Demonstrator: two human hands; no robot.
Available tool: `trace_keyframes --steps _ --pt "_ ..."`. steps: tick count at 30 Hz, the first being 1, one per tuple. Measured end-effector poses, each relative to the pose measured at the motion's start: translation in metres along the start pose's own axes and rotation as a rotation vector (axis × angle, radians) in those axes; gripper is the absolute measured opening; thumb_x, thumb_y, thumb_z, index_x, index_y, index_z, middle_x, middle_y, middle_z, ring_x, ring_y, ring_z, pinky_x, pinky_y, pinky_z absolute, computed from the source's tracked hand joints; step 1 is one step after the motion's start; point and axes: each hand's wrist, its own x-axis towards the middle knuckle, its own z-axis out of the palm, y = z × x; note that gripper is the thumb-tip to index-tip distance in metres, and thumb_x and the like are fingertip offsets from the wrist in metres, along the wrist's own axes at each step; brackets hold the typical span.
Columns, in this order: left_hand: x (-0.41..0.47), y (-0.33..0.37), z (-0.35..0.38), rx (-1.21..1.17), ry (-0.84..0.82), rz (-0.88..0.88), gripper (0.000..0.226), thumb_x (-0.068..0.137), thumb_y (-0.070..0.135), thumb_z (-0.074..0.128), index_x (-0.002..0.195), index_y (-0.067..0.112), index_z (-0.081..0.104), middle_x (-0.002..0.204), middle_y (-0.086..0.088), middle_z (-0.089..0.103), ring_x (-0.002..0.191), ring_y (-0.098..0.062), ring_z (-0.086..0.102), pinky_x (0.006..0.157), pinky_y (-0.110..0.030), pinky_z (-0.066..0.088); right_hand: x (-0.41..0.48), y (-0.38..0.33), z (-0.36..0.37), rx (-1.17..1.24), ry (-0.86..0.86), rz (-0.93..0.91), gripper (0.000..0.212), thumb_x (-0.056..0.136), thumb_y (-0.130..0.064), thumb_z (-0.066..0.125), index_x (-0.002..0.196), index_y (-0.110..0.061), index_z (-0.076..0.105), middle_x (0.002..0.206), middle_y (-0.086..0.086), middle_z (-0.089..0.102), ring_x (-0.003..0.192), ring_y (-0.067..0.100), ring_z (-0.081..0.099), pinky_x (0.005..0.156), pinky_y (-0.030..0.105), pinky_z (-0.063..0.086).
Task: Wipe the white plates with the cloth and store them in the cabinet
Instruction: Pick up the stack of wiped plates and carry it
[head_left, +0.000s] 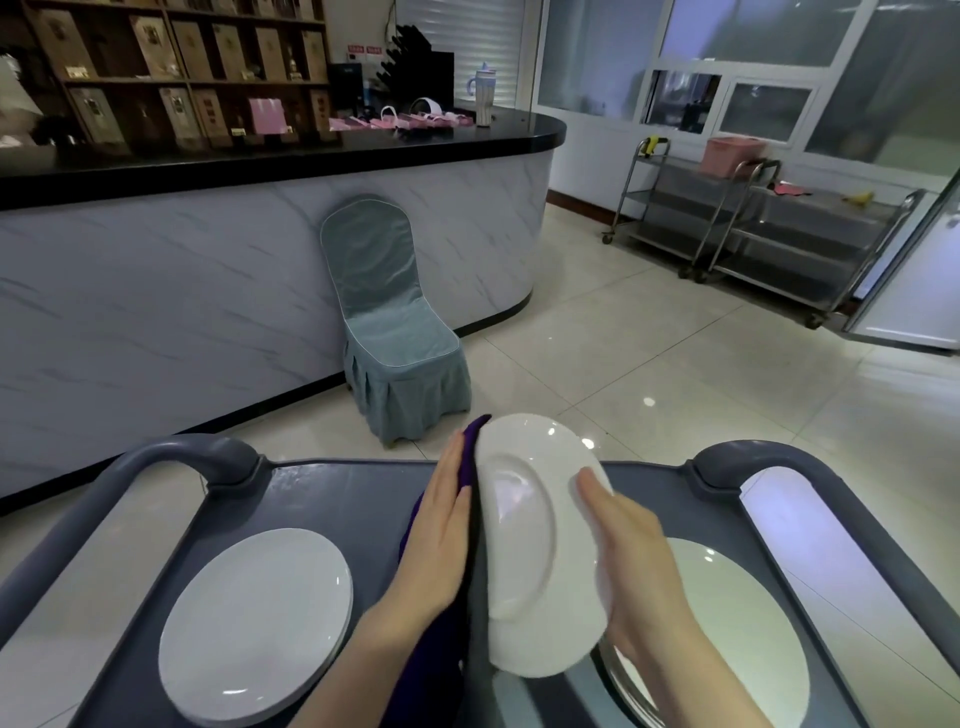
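One white plate (535, 551) stands on edge above the grey cart (337, 493). The right hand (639, 566) has its grip closed on the plate's right rim, thumb across the face. The left hand (441, 540) lies flat, grip open, pressing the purple cloth (472, 447) against the plate's left side. Wiping seems midway. The left stack (254, 623) and the right plate (737, 639) wait on the cart, and no cabinet storing shows yet.
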Motion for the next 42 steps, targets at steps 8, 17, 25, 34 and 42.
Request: trace_keyframes --steps 8,17,25,34,42 --pt "-0.011 0.01 0.004 0.264 -0.064 0.163 0.059 0.099 0.035 0.029 0.156 0.027 0.015 0.162 0.018 0.012 0.15 -0.007 0.007 0.123 -0.044 0.012 0.001 0.003 -0.015 0.051 -0.069 0.094 0.037 0.092 -0.031 0.056 0.111 -0.005 0.073 0.106 0.016 0.075 0.101 0.033 0.071 0.091 0.043 0.051" --pt "0.004 0.01 -0.003 0.321 -0.123 0.224 0.054 0.103 0.031 0.03 0.155 0.029 0.019 0.162 0.019 0.015 0.149 -0.003 0.01 0.122 -0.044 0.019 0.001 -0.001 -0.019 0.102 -0.085 0.106 0.042 0.089 -0.035 0.056 0.112 -0.004 0.073 0.11 0.018 0.074 0.105 0.034 0.07 0.102 0.049 0.047" --pt "-0.012 0.016 0.004 0.328 -0.117 0.212 0.057 0.1 0.032 0.028 0.155 0.031 0.013 0.161 0.023 0.009 0.15 -0.004 0.006 0.123 -0.039 0.011 -0.001 -0.003 -0.018 0.048 -0.116 0.131 0.037 0.098 -0.031 0.051 0.112 -0.005 0.073 0.11 0.016 0.074 0.103 0.032 0.071 0.096 0.046 0.05" --pt "-0.002 -0.001 -0.007 0.197 0.007 0.167 0.052 0.102 0.035 0.029 0.154 0.027 0.025 0.16 0.02 0.022 0.148 -0.003 0.018 0.121 -0.034 0.019 0.004 -0.01 -0.015 0.174 -0.035 0.146 0.036 0.099 -0.034 0.053 0.094 -0.01 0.08 0.103 0.012 0.076 0.094 0.029 0.074 0.087 0.044 0.052" --pt "-0.05 0.005 0.047 0.295 0.224 0.151 0.064 0.097 0.022 0.028 0.156 0.03 0.005 0.165 0.009 0.008 0.152 -0.015 0.008 0.122 -0.032 0.003 0.011 -0.019 0.012 0.48 0.192 0.114 0.03 0.097 -0.039 0.058 0.103 -0.012 0.071 0.093 0.004 0.078 0.079 0.021 0.075 0.074 0.038 0.054"
